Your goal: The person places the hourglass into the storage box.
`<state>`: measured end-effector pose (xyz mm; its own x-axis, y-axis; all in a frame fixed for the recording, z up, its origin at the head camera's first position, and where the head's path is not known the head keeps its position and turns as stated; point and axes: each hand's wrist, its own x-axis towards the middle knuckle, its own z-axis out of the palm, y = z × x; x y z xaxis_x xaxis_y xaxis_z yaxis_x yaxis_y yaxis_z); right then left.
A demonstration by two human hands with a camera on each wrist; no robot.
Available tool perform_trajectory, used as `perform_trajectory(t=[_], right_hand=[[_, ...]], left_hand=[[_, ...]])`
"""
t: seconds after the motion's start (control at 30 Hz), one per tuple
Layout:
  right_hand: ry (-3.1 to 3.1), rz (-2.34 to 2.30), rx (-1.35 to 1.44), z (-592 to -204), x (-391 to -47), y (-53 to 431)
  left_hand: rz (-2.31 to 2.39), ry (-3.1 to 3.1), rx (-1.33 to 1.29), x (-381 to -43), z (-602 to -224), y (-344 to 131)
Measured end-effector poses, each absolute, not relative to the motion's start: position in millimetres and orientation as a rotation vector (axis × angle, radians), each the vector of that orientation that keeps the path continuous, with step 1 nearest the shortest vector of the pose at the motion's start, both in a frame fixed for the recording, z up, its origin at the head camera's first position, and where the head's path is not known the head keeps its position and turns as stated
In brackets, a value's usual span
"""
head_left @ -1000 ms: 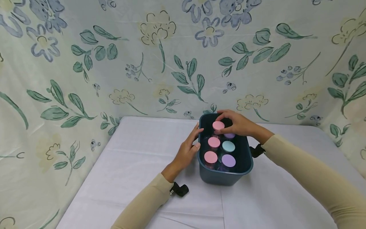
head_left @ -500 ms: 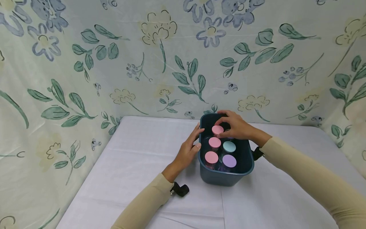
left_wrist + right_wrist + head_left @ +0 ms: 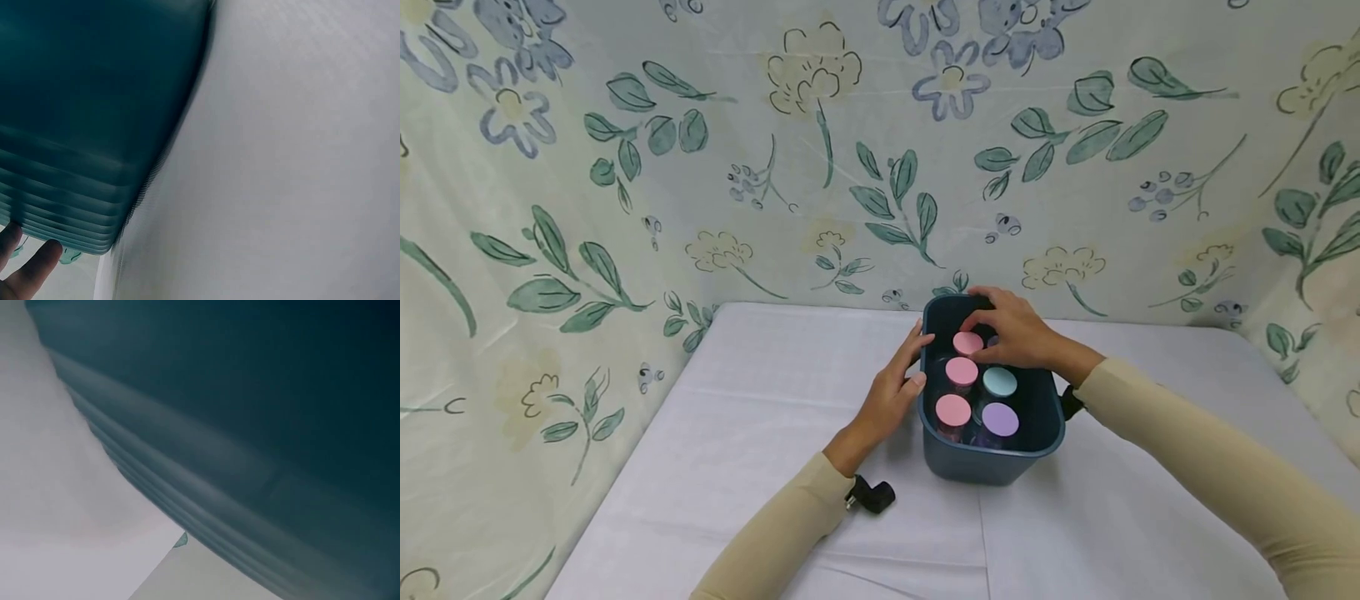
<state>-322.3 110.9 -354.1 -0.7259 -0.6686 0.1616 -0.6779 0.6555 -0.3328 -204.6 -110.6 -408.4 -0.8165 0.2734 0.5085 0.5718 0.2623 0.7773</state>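
A dark teal plastic bin (image 3: 985, 469) stands on the table, holding several small jars with coloured lids. At its far end my right hand (image 3: 1021, 335) reaches inside and pinches a jar with a pink lid (image 3: 967, 343) between thumb and fingers. My left hand (image 3: 886, 402) rests against the bin's left side, fingers nearly straight, fingertips at the rim. In the left wrist view, two fingertips (image 3: 45, 261) touch the ribbed edge of the bin (image 3: 94, 94). Only the bin's outer wall (image 3: 212, 425) and surroundings show in the right wrist view; the right hand is out of sight there.
Inside the bin sit two more pink-lidded jars (image 3: 961, 372), a light blue-lidded jar (image 3: 999, 382) and a purple-lidded jar (image 3: 1000, 420). My right hand mostly covers another lid. A white cloth covers the table (image 3: 775, 375); a floral curtain (image 3: 850, 125) hangs behind.
My right hand has moved slightly toward me and lower in the bin with the pink-lidded jar, now close to the middle pink-lidded one. My left hand has stayed at the bin's side.
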Motion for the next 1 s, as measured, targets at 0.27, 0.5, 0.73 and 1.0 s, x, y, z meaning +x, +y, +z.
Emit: perform_trajectory(t=[0.27,0.5,0.73,1.0], right_hand=[[-2.855,0.567,1.175,-355,-322,114],[-2.921,0.747,1.189,-349,-325,122],[-2.925,0.942,1.151,-338,-320,133],[-2.838,1.097,1.166,-331,-308,141]], left_hand=[[-1.581,-2.254,-0.793,-208,-414,-110],[-1.566,-2.258,-0.798,-222,-435,-110],[-1.475,-2.301,-0.766,-229,-437,-116],[-1.447,-2.270,-0.701,-230,-427,-132]])
